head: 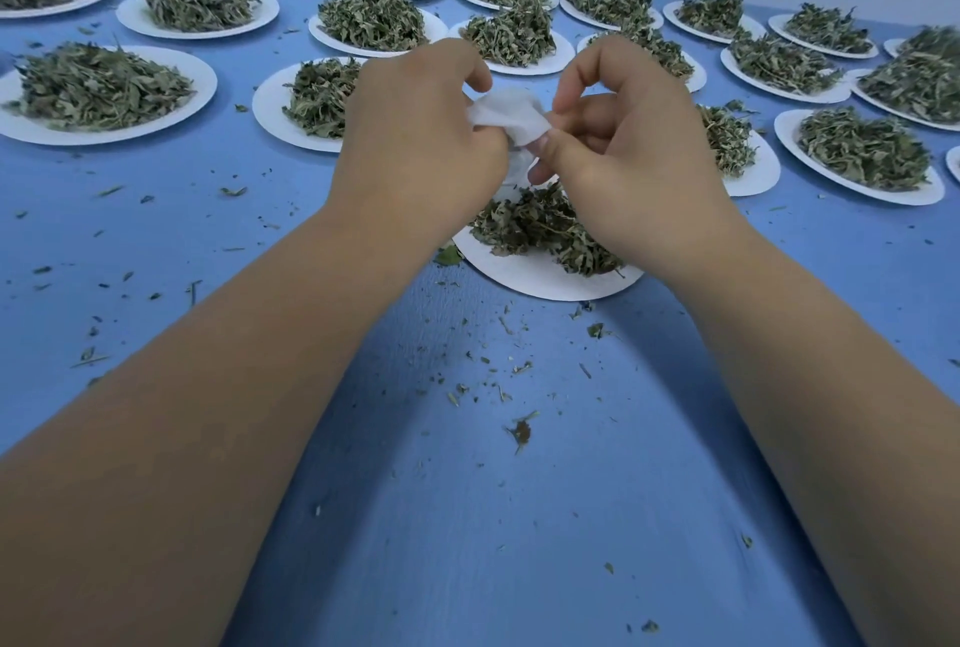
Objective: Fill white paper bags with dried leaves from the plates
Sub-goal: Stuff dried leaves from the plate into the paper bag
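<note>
A small white paper bag (506,118) hangs between both hands, above a white plate (530,277) that carries a loose pile of dried green leaves (540,228). My left hand (421,137) grips the bag's left side with curled fingers. My right hand (618,142) pinches the bag's right side between thumb and fingers. The bag's lower part is hidden between the hands, and I cannot see what is inside it.
Several white plates (104,90) heaped with dried leaves stand in rows across the blue table (467,516), left, right and behind the hands. Leaf crumbs lie scattered on the near table surface. A pale wall runs along the far edge.
</note>
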{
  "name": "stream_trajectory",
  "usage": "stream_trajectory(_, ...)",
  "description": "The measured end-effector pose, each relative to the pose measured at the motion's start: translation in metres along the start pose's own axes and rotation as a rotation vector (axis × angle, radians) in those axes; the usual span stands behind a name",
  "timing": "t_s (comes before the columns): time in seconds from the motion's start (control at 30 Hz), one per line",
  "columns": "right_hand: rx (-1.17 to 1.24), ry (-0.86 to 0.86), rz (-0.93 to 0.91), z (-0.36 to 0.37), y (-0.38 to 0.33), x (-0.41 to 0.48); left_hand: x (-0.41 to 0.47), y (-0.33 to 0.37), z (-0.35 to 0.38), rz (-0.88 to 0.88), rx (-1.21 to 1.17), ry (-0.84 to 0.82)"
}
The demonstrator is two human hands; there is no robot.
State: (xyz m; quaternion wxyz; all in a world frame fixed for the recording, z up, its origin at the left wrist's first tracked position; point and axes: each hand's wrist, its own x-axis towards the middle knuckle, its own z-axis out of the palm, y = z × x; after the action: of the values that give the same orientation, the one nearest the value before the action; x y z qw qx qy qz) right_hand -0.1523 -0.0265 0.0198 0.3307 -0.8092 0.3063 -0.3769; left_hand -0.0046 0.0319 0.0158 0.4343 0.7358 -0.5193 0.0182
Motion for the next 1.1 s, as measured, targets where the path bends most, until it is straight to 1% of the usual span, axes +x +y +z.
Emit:
stream_trajectory(0.17, -0.190, 0.022, -0.101, 0.006, 0.001, -0.001, -0.002, 0.004, -0.001, -0.071, -0.081, -0.091)
stream_trajectory(0.27, -0.348, 0.075, -0.201, 0.006, 0.000, 0.001, -0.003, 0.009, -0.002, -0.099, -0.232, -0.140)
stream_trajectory(0.33, -0.380, 0.111, -0.238, 0.007, -0.002, 0.002, -0.004, 0.012, -0.004, -0.104, -0.327, -0.137)
stream_trajectory(0.4, -0.352, 0.117, -0.220, 0.010, -0.003, 0.002, -0.003, 0.013, -0.005, -0.122, -0.391, -0.143)
stream_trajectory(0.47, -0.271, 0.092, -0.158, 0.013, -0.003, 0.002, -0.003, 0.012, -0.003, -0.131, -0.420, -0.153)
stream_trajectory(0.6, -0.053, 0.098, 0.009, 0.014, -0.003, 0.003, 0.000, 0.007, -0.001, -0.127, -0.330, -0.081)
stream_trajectory(0.67, 0.017, 0.118, 0.057, 0.013, -0.002, 0.005, -0.001, 0.007, 0.000, -0.132, -0.354, -0.110)
stream_trajectory(0.73, 0.009, 0.143, 0.067, 0.012, 0.000, 0.008, -0.004, 0.008, 0.000, -0.116, -0.358, -0.165)
stream_trajectory(0.8, -0.062, 0.131, 0.041, 0.014, 0.002, 0.007, -0.003, 0.009, 0.001, -0.097, -0.361, -0.221)
stream_trajectory(0.87, -0.091, 0.116, 0.014, 0.015, 0.002, 0.006, -0.002, 0.007, 0.004, -0.115, -0.403, -0.265)
stream_trajectory(1.0, -0.116, 0.132, -0.006, 0.010, 0.004, 0.006, -0.002, 0.005, 0.001, -0.095, -0.389, -0.260)
stream_trajectory(1.1, -0.134, 0.181, 0.001, 0.009, 0.005, 0.005, -0.002, 0.005, -0.001, -0.087, -0.379, -0.273)
